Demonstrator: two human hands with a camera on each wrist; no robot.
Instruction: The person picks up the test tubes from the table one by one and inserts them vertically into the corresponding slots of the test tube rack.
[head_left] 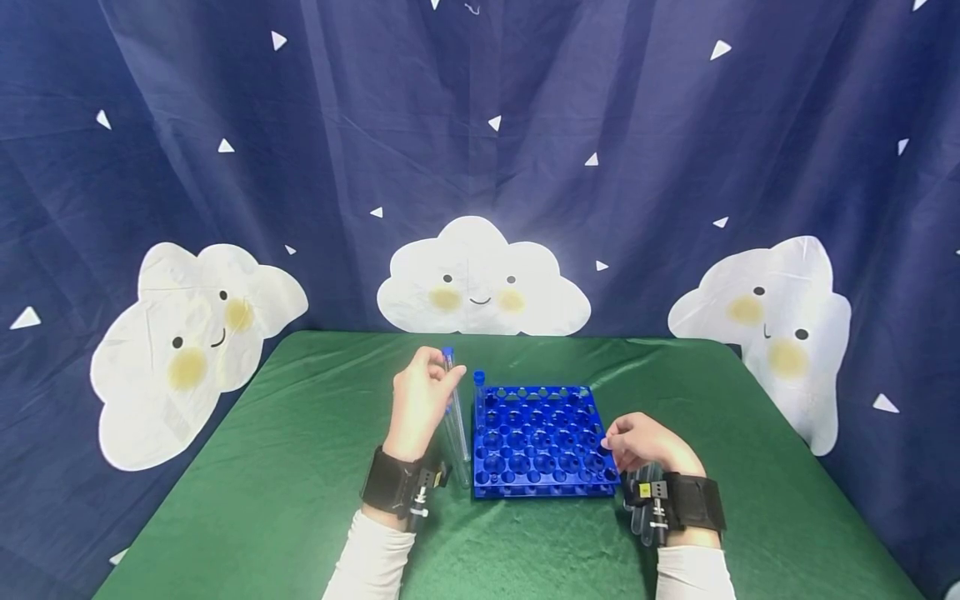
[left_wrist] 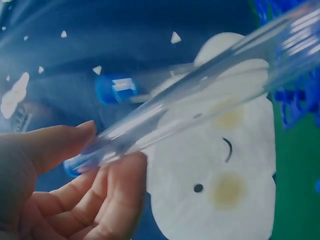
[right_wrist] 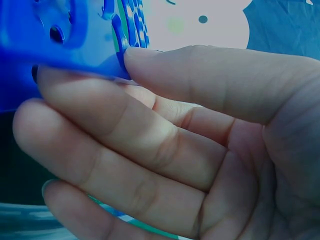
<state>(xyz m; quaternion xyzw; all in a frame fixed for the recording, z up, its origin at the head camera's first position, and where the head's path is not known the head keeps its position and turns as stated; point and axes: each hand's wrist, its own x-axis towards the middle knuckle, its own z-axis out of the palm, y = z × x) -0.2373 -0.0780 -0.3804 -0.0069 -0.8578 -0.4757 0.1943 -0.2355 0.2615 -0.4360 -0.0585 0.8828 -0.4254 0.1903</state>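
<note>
- A person sits at a desk (head_left: 300, 467) covered in green cloth, both forearms reaching forward, a dark strap with a small camera on each wrist.
- The left hand (head_left: 420, 404) is raised just left of a blue tube rack (head_left: 540, 437). Its thumb and fingers (left_wrist: 112, 197) pinch a clear test tube (head_left: 456, 408) near its blue-capped top end.
- The test tube tilts slightly, cap toward 12 o'clock, its lower end pointing down toward the desk at the rack's near left corner. Whether the tip touches the cloth cannot be told.
- The rack lies flat near the middle of the desk, its top full of round holes in several sizes.
- 1 more blue-capped tube (head_left: 479, 392) stands upright at the rack's far left corner, around 11 o'clock on the rack.
- The right hand (head_left: 645, 442) is at the rack's right edge, near 4 o'clock. Its thumb and curled fingers (right_wrist: 125, 135) grip the blue plastic edge between them.
- Behind the desk hangs a dark blue curtain (head_left: 600, 125) with white triangles and 3 smiling white clouds.
</note>
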